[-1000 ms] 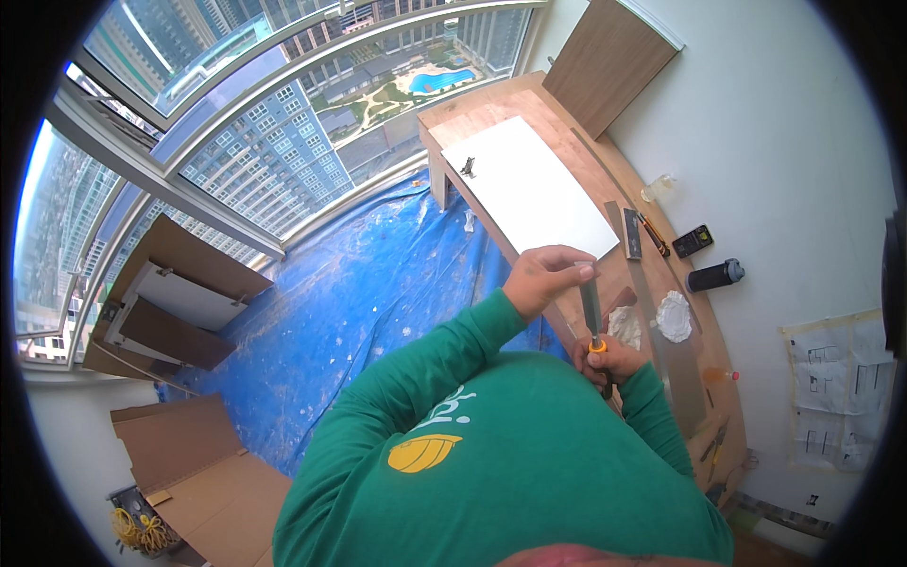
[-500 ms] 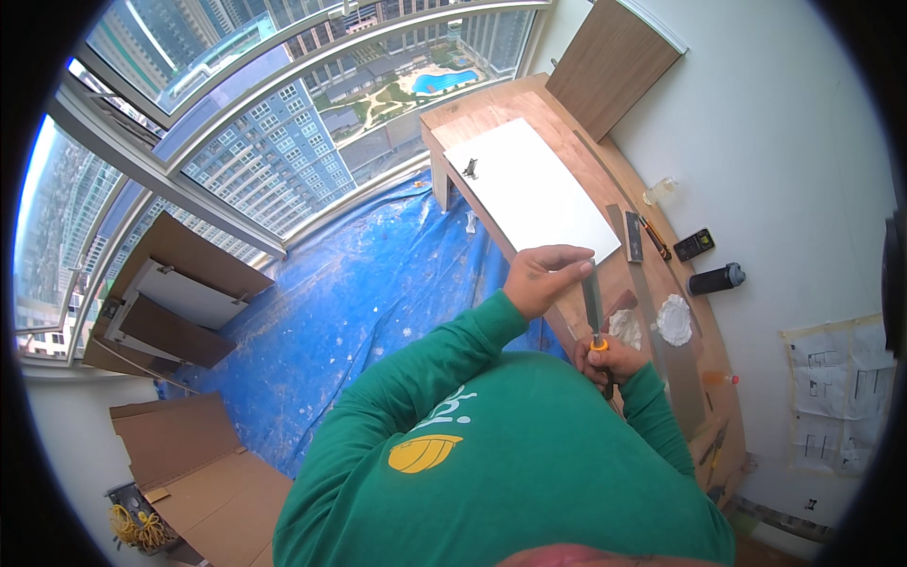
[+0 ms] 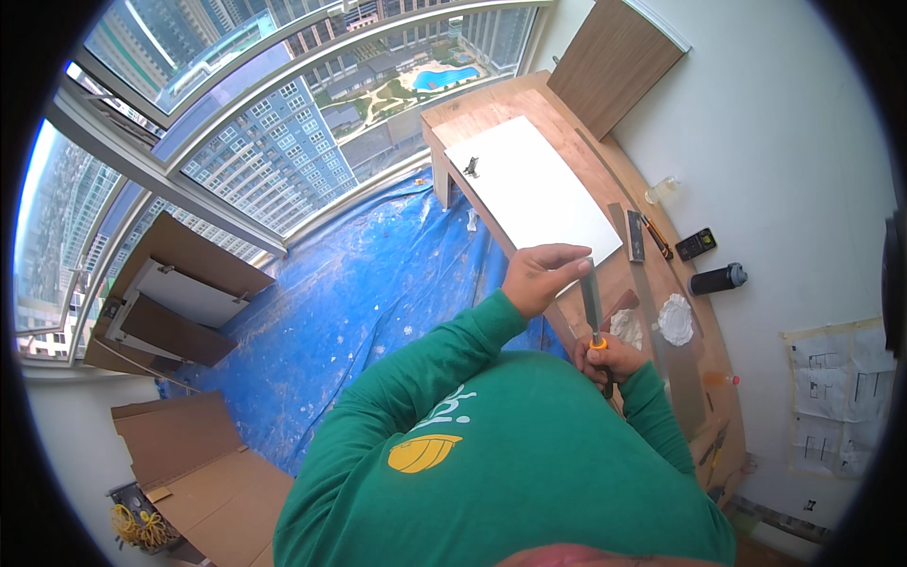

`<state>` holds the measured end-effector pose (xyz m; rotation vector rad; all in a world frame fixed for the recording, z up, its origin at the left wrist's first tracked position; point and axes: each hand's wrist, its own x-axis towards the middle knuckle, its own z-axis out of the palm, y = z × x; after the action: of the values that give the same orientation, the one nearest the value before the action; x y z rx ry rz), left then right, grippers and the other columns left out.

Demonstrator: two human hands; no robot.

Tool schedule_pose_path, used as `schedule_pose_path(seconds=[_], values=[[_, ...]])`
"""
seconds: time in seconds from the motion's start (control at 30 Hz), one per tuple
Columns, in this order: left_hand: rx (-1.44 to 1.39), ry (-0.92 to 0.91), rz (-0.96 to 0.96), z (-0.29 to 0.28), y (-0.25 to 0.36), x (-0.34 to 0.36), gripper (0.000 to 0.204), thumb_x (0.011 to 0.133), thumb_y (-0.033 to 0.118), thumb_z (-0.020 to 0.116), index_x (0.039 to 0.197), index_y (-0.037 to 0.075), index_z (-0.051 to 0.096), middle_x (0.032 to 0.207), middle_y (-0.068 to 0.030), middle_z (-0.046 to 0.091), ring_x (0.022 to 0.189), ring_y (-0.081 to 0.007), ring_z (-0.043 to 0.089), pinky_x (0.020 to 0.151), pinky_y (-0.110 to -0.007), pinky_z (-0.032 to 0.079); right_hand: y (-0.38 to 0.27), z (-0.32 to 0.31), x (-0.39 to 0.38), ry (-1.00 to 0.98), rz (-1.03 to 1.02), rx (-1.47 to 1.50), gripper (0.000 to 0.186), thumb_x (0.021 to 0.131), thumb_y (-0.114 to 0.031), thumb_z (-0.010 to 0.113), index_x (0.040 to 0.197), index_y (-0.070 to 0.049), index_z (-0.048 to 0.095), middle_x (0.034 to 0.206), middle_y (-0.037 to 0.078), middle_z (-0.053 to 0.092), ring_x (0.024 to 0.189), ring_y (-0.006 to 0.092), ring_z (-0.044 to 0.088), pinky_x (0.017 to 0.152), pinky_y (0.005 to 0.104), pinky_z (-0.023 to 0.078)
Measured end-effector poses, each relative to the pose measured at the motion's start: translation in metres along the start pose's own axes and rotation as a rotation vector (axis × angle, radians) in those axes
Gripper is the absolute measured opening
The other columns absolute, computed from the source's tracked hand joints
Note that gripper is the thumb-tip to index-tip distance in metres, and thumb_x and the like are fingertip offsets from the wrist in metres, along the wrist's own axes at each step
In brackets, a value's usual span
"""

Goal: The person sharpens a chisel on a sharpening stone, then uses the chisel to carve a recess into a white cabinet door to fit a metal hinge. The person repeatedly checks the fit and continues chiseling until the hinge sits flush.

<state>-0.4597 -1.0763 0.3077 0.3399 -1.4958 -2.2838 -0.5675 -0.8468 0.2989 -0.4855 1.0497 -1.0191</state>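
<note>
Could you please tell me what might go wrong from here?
The bare left hand is right at the tip of the tool, so it might get nicked if that edge is sharp. If the right hand slips, the tool could scratch the nearby white board.

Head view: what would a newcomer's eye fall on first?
Probably the bright blue sheet spread over the floor, left of the wooden table. The plain white panel lying on the table's far part stands out too. Nearer, in front of the green shirt, the right hand grips a flat-bladed tool, the left hand at its far end.
</note>
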Motion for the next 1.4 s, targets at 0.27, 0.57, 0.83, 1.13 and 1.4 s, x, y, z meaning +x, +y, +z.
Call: schedule_pose_path(seconds=[0.27, 0.57, 0.83, 1.13, 1.4], values=[[0.186, 0.024, 0.157, 0.000, 0.000, 0.000, 0.029, 0.093, 0.014, 0.078, 0.119, 0.001, 0.075, 0.113, -0.0087, 0.075, 0.105, -0.0141, 0.068, 0.091, -0.030, 0.056, 0.000, 0.000, 0.000, -0.002, 0.006, 0.029, 0.053, 0.090, -0.051, 0.077, 0.093, 0.000, 0.063, 0.054, 0.002, 0.052, 0.044, 0.0119, 0.051, 0.042, 0.0276, 0.044], [0.377, -0.004, 0.429, 0.002, 0.007, 0.000, 0.025, 0.094, 0.009, 0.072, 0.118, 0.007, 0.075, 0.123, -0.0124, 0.070, 0.117, -0.0271, 0.067, 0.100, -0.037, 0.053, 0.000, 0.000, 0.000, 0.008, 0.017, 0.031, 0.052, 0.090, -0.050, 0.077, 0.093, 0.000, 0.063, 0.054, 0.002, 0.052, 0.044, 0.0115, 0.050, 0.042, 0.0274, 0.044], [0.418, 0.028, 0.456, 0.000, 0.005, 0.002, 0.023, 0.093, 0.010, 0.075, 0.116, 0.006, 0.077, 0.124, -0.0104, 0.070, 0.111, -0.0216, 0.069, 0.094, -0.034, 0.057, 0.000, 0.000, 0.002, 0.010, 0.009, 0.024, 0.051, 0.091, -0.049, 0.075, 0.093, 0.000, 0.063, 0.053, 0.002, 0.052, 0.043, 0.0119, 0.051, 0.042, 0.0274, 0.045], [0.429, 0.043, 0.444, -0.001, 0.004, 0.003, 0.025, 0.093, 0.011, 0.075, 0.117, 0.006, 0.076, 0.123, -0.0109, 0.071, 0.112, -0.0217, 0.069, 0.094, -0.034, 0.056, -0.001, -0.001, 0.003, 0.015, 0.011, 0.033, 0.049, 0.091, -0.047, 0.075, 0.093, 0.000, 0.063, 0.054, 0.003, 0.052, 0.043, 0.0123, 0.051, 0.042, 0.0280, 0.045], [0.370, -0.034, 0.396, 0.002, 0.009, 0.002, 0.028, 0.096, 0.009, 0.070, 0.123, 0.011, 0.074, 0.137, -0.0124, 0.063, 0.105, -0.0216, 0.070, 0.092, -0.035, 0.055, 0.001, -0.004, 0.003, 0.027, 0.016, 0.023, 0.048, 0.092, -0.046, 0.075, 0.093, 0.001, 0.062, 0.053, 0.003, 0.052, 0.043, 0.0130, 0.052, 0.042, 0.0280, 0.045]])
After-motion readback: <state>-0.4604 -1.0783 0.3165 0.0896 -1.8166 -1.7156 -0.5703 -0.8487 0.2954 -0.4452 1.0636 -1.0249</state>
